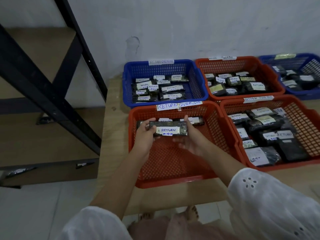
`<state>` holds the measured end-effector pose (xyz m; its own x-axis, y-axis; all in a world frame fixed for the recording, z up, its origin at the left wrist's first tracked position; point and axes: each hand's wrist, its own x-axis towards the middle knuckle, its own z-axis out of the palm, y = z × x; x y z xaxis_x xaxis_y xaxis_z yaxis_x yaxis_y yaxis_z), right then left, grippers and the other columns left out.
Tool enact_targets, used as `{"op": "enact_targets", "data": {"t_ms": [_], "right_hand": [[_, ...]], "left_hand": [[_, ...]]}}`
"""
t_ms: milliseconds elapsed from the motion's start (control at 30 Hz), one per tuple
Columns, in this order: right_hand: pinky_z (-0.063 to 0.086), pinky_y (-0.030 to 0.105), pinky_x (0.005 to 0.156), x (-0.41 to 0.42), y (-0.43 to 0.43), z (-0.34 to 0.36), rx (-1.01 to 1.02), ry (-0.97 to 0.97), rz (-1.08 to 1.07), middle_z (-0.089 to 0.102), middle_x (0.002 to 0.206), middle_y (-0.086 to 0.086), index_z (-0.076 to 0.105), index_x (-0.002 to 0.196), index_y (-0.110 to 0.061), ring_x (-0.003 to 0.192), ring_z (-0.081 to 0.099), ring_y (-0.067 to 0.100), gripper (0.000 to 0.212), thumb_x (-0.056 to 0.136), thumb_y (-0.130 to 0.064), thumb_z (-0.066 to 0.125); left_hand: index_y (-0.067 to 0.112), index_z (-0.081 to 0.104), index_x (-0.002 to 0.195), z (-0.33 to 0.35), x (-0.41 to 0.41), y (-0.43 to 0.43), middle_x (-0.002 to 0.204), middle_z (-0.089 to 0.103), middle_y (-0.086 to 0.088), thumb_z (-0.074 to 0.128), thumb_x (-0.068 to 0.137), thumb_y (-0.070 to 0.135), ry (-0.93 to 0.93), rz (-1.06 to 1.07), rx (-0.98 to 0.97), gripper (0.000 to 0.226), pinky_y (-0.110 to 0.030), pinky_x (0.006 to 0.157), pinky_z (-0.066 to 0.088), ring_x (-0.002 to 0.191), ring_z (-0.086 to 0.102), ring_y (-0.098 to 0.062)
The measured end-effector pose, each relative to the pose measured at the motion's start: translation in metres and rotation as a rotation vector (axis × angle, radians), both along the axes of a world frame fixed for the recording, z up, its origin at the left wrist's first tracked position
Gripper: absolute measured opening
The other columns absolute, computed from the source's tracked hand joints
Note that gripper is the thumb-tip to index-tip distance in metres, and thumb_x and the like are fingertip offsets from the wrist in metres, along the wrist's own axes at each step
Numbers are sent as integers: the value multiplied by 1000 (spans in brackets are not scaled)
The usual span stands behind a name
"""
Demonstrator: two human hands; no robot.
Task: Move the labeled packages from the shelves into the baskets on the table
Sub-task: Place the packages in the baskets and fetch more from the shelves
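Now L hand (144,135) is gripping the pkg (168,129) at its left end, R hand (190,138) is clasping the right end, both holding it over the near red basket (173,168). Placing step seems underway; next prob. needs lowering flat, then releasing.

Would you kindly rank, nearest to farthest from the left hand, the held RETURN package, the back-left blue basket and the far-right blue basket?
From the left hand:
1. RETURN package, held in it.
2. back-left blue basket, just behind the near red basket.
3. far-right blue basket, farthest back and right.
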<state>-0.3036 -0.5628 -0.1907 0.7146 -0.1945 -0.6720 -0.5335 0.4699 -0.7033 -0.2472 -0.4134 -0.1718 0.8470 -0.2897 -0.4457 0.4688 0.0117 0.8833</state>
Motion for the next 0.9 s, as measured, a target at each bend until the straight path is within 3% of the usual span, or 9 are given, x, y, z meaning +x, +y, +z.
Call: {"op": "enact_targets", "data": {"t_ms": [100, 200, 267, 333, 467, 633, 700, 800, 900], "right_hand": [[47, 20, 45, -7, 3, -1, 129, -143, -17, 71, 95, 5, 61, 113, -15, 68, 64, 14, 69, 87, -70, 29], [52, 18, 50, -11, 7, 1, 117, -217, -60, 66, 92, 6, 61, 103, -10, 66, 66, 12, 30, 89, -36, 58], [55, 19, 54, -10, 10, -3, 80, -185, -82, 62, 85, 6, 58, 93, -10, 63, 67, 12, 10, 86, -15, 64], [56, 21, 54, -8, 16, -8, 18, -111, -69, 62, 81, 8, 56, 89, -9, 61, 67, 14, 7, 87, -9, 63], [57, 25, 51, 1, 32, -20, -81, 95, -30, 63, 88, 18, 53, 103, -1, 67, 66, 22, 17, 89, -5, 62], [58, 30, 54, 20, 50, -29, -148, 197, -118, 65, 99, 25, 49, 122, 7, 62, 63, 24, 34, 90, 1, 59], [55, 28, 48, 25, 55, -31, -182, 211, -131, 62, 111, 29, 53, 114, 8, 50, 63, 21, 25, 91, 1, 58], [50, 25, 37, 30, 58, -39, -324, 279, -139, 64, 105, 28, 56, 89, 5, 34, 58, 14, 11, 92, -4, 59], [52, 30, 63, 34, 59, -50, -627, 348, -45, 63, 112, 22, 61, 112, 6, 75, 66, 26, 36, 88, -20, 66]], "left_hand": [[21, 54, 113, 0, 2, 10, 106, 58, -3, 46, 97, 5, -138, -21, 78, 24, -19, 68, 54, 89, 60, -9], [21, 56, 115, -2, 4, 22, 112, 58, -5, 50, 95, 10, -355, -85, 241, 24, -26, 80, 53, 92, 59, -9], [25, 56, 121, -7, 5, 34, 116, 55, -6, 50, 95, 17, -616, -93, 490, 28, -26, 95, 41, 101, 50, -11], [30, 49, 129, -12, 4, 47, 119, 48, -6, 49, 94, 24, -760, -25, 722, 36, -24, 96, 25, 110, 38, -17], [29, 28, 144, -25, -1, 60, 134, 32, -12, 45, 94, 33, -543, -106, 897, 53, -43, 107, 18, 126, 25, -29], [20, 31, 142, -31, 1, 62, 138, 39, -11, 37, 97, 35, -503, -199, 964, 48, -46, 108, 17, 131, 26, -30], [19, 33, 141, -31, 0, 60, 137, 40, -10, 37, 97, 33, -510, -185, 953, 47, -46, 107, 18, 130, 27, -29], [20, 32, 141, -32, 1, 61, 137, 40, -10, 39, 96, 32, -501, -183, 937, 47, -45, 107, 18, 129, 27, -29], [22, 31, 142, -33, 3, 63, 136, 40, -10, 40, 95, 35, -491, -201, 915, 49, -46, 106, 18, 128, 27, -30]]}}
